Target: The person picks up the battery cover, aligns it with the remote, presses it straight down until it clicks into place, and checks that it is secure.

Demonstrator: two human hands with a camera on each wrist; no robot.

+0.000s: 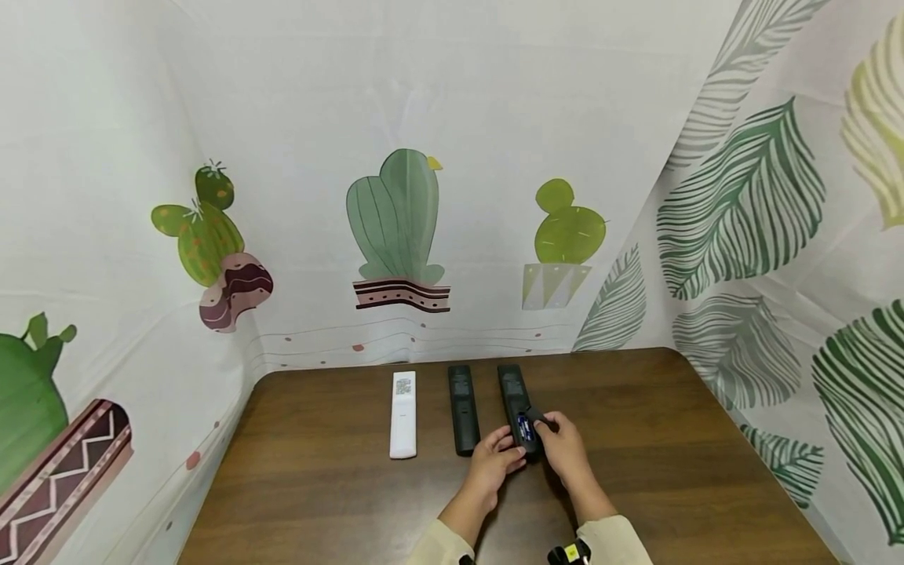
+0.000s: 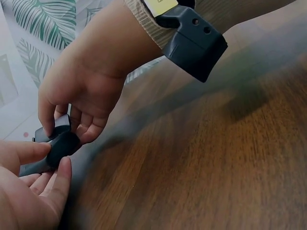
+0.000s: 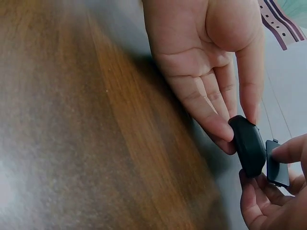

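Observation:
A black remote control lies face down, its battery compartment uncovered and blue batteries showing inside. My left hand grips the near end of this remote between thumb and fingers. My right hand pinches the black battery cover just beside the compartment, tilted and off the remote. In the right wrist view, the right thumb presses on the cover's face, with fingers beneath. The left wrist view shows both hands meeting round the remote's end.
A second black remote and a white remote lie to the left on the brown wooden table. Behind the table's far edge hangs a white cloth printed with cacti and leaves.

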